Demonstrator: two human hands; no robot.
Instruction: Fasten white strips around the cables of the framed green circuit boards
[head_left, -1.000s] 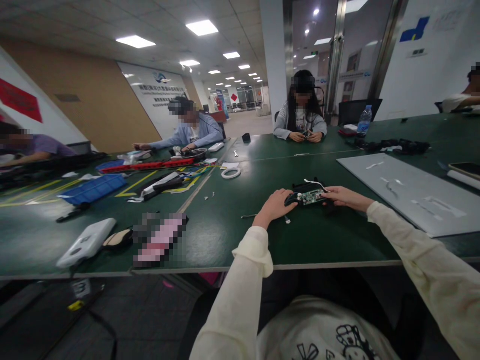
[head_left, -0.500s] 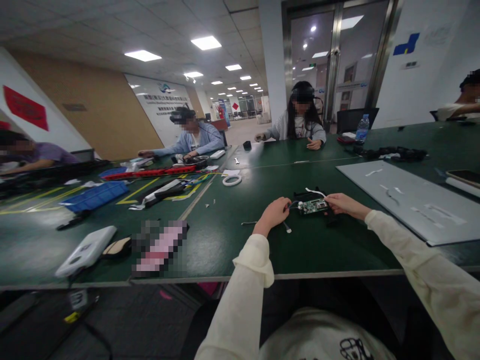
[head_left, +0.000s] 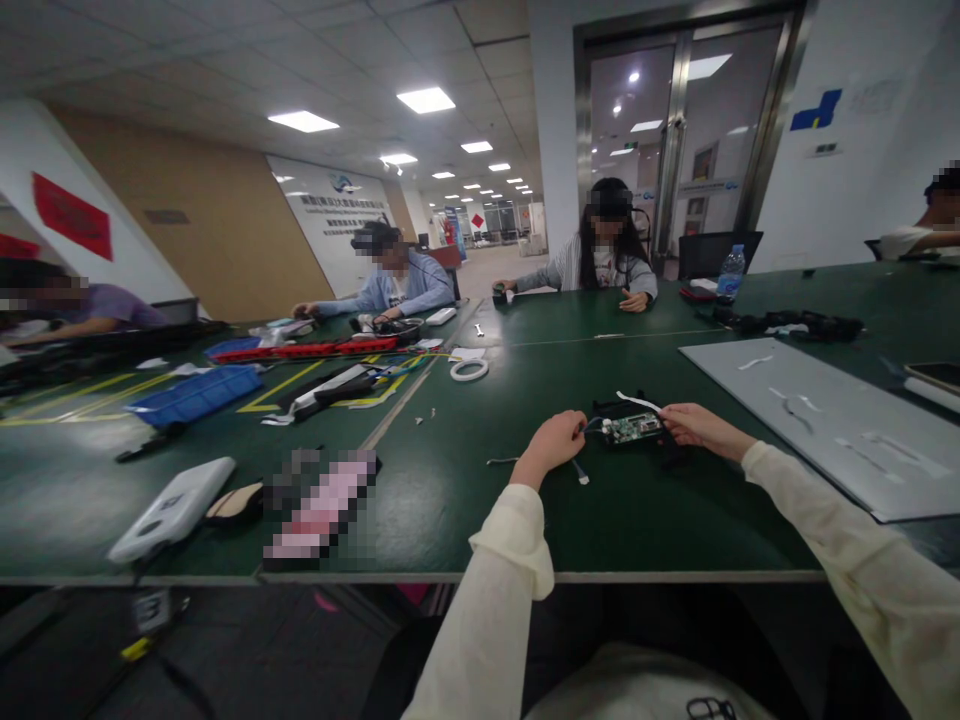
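In front of me a green circuit board lies in a black frame on the table. My left hand is at its left edge, fingers closed on a cable that runs to the board. On the other side, my right hand pinches the end of a white flat strip, like a ribbon cable, which arches over the board. The fingertips partly cover the black frame's right end. A loose cable with a white plug sticks out below my left hand.
A grey panel with several strips lies to the right. Leftward are a pink phone-shaped item, a white power bank, a blue tray and a tape roll. Co-workers sit across the table.
The view has tilted up slightly, so everything sits lower. My hands keep nearly the same hold at the board. A co-worker across the table now has a hand on a small black object.
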